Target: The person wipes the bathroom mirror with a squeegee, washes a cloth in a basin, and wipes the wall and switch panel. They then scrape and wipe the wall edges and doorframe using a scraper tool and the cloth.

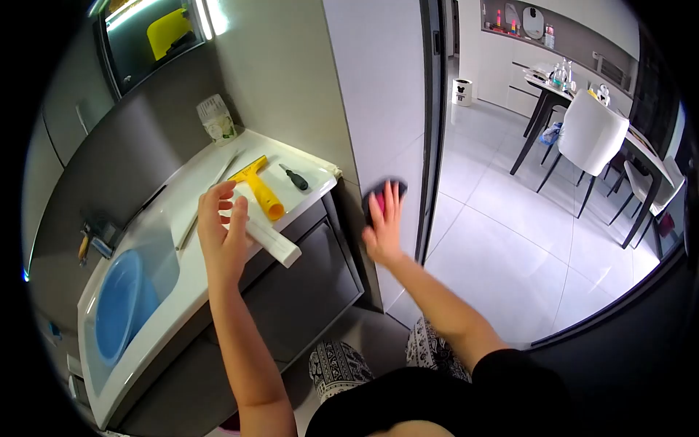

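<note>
My right hand [386, 229] presses a dark round pad with a pink part [395, 183] against the light wall panel [389, 109] beside the door frame. My left hand [224, 226] is raised over the counter's front edge, fingers apart and slightly curled, holding nothing. Behind it, a white rectangular box [273, 243] juts out past the counter edge. A yellow scraper [261, 191] and a black-handled screwdriver [294, 177] lie on the white counter [251, 146] just beyond. A long thin strip [191, 231] rests on the counter left of my left hand.
A blue basin [124, 306] stands in the sink at the left. A clear ribbed container [216, 120] sits at the counter's back corner. Beyond the black door frame [435, 131] are a white chair [593, 131], a table and a small bin [462, 92].
</note>
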Demonstrator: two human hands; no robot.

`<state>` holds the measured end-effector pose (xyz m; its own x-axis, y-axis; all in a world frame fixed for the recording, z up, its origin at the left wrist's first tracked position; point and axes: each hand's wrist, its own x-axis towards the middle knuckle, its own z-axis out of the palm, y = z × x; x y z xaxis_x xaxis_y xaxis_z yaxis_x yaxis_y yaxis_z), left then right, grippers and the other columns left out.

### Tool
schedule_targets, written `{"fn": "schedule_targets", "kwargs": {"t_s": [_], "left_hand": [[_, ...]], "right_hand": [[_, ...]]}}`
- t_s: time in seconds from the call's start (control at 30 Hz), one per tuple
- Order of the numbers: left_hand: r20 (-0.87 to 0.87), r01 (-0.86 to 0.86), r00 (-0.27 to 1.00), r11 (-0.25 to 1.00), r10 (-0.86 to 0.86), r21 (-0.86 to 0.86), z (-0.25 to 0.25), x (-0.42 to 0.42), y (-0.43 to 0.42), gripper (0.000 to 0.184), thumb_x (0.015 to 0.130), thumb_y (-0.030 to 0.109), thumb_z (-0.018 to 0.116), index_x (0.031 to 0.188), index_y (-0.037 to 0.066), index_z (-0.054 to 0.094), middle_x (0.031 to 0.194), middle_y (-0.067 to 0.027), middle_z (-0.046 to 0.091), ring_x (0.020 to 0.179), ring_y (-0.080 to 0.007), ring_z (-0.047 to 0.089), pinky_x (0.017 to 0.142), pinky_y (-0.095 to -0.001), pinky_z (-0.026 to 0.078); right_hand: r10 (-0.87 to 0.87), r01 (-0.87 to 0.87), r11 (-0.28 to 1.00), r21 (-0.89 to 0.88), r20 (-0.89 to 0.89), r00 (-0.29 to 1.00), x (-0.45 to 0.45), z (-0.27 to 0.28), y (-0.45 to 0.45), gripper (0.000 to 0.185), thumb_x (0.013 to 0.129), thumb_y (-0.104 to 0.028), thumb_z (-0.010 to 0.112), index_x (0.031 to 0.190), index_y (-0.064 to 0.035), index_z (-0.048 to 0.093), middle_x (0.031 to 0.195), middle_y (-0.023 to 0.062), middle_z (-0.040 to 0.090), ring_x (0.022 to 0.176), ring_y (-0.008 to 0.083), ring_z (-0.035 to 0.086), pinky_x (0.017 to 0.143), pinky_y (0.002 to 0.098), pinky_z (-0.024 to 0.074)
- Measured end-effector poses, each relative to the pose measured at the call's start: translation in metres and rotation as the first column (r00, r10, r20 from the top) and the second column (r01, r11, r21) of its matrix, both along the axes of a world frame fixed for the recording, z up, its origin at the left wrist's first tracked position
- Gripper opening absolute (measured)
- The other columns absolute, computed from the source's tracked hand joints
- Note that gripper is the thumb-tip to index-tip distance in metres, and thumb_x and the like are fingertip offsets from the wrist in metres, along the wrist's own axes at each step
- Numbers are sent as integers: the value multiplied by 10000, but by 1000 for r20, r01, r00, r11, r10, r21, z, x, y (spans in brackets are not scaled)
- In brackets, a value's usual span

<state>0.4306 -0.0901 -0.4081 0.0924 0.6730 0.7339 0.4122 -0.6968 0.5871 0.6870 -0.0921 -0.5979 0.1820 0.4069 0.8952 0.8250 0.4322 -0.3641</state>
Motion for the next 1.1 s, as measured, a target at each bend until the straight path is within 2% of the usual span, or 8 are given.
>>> {"fn": "schedule_targets", "kwargs": {"t_s": [0.2, 0.37, 0.5, 0.57, 0.73, 0.83, 0.9, 1.1], "left_hand": [[-10, 4, 1000, 1000, -4, -13, 1, 1, -2, 259, 887, 189, 595, 1107, 53, 596, 1030, -70, 560, 890, -167, 535, 731, -281, 448], [-50, 10, 999, 1000, -10, -16, -4, -3, 3, 281, 937, 226, 571, 1172, 73, 586, 1055, -44, 569, 926, -129, 519, 770, -262, 423], [-2, 38, 999, 999, -38, 2, -4, -1, 3, 299, 892, 238, 597, 1121, 46, 594, 1042, -78, 565, 882, -164, 538, 745, -290, 448], [-6, 24, 1000, 1000, -25, -12, -1, 2, -1, 297, 890, 233, 596, 1121, 45, 595, 1039, -79, 563, 890, -168, 534, 749, -294, 448], [-27, 20, 999, 1000, -20, -20, 0, 1, -3, 282, 883, 216, 599, 1112, 51, 602, 1010, -79, 551, 906, -177, 518, 748, -295, 444], [-25, 44, 999, 999, -43, 12, 0, 0, -2, 282, 884, 214, 604, 1112, 49, 601, 1002, -78, 546, 898, -176, 512, 741, -297, 440], [-13, 47, 999, 999, -46, 13, 0, 1, -3, 286, 884, 215, 606, 1113, 44, 599, 1001, -81, 544, 895, -178, 510, 739, -300, 440], [-4, 70, 998, 997, -70, 17, 0, -2, -2, 302, 885, 219, 609, 1116, 27, 592, 999, -97, 541, 899, -196, 513, 764, -309, 445]], "right_hand": [[59, -113, 879, 464, 130, 990, 71, 260, 63, 427, 982, -280, 345, 1304, -96, 556, 1448, 172, 406, 1366, 442, 269, 1103, 605, 114], [-129, 73, 947, 312, 161, 978, 105, 367, 71, 514, 998, -297, 370, 1455, -70, 311, 1517, 202, 252, 1415, 359, 201, 1157, 441, 160], [-119, 113, 956, 269, 7, 993, 114, 303, 81, 591, 993, -384, 398, 1491, -106, 245, 1554, 166, 184, 1445, 352, 119, 1177, 429, 109], [-92, 124, 888, 443, -94, 991, 97, 231, 76, 457, 963, -256, 408, 1389, -95, 443, 1452, 235, 357, 1334, 429, 317, 1103, 508, 233], [-264, 299, 954, 21, -418, 869, 20, 35, 41, 512, 976, -230, 398, 1444, -31, 336, 1482, 250, 280, 1326, 399, 308, 1108, 480, 224], [-326, 342, 939, -21, -365, 872, -18, 9, 9, 461, 943, -95, 495, 1385, -3, 407, 1220, 220, 486, 1164, 317, 468, 1028, 386, 344], [207, -134, 971, 196, -425, 881, -29, 44, -11, 417, 881, -19, 591, 1282, -17, 476, 1165, 193, 505, 1076, 303, 538, 940, 362, 425], [-222, -133, 873, 469, 625, 748, -23, 273, 23, 130, 798, -122, 648, 927, -113, 662, 1047, 55, 632, 953, 242, 587, 843, 375, 445]]}}
